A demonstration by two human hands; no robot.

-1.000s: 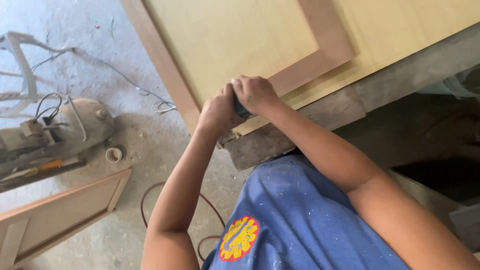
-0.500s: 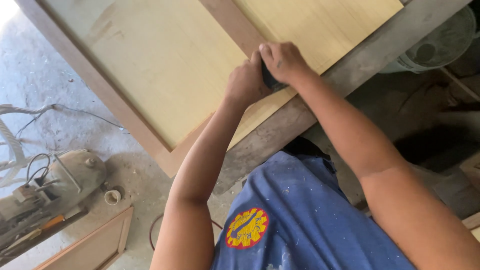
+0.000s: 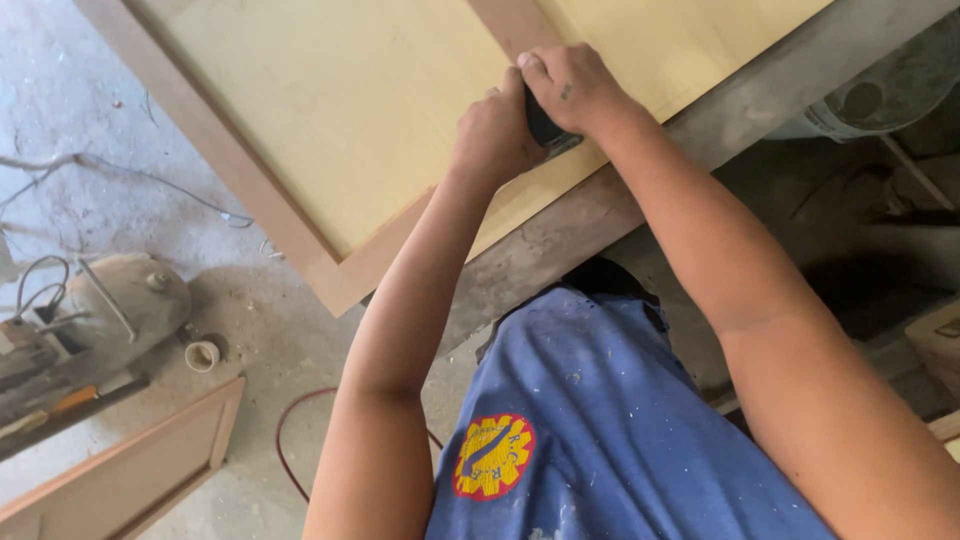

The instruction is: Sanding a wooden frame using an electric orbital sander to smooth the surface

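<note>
Both hands are closing together around a small dark tool, probably a sanding block, but most of it is hidden under the fingers. The left hand is gripping it from the left side and the right hand is covering it from above, with the fingers curled over its top. The tool is lying on the wooden door panel, close to the near edge of the panel, just beside the brown strip that is running between the two pale yellow fields. The panel has a brown frame around it and is resting flat on a rough grey worktop, whose edge is showing below the hands.

The person is wearing a blue shirt with small paint spots and a round yellow and red badge. On the dusty floor to the left, a compressor tank is standing, with a small white cup near it. A second framed panel is lying at the lower left, and a thin red hose is curving beside it. A fan is standing at the upper right.
</note>
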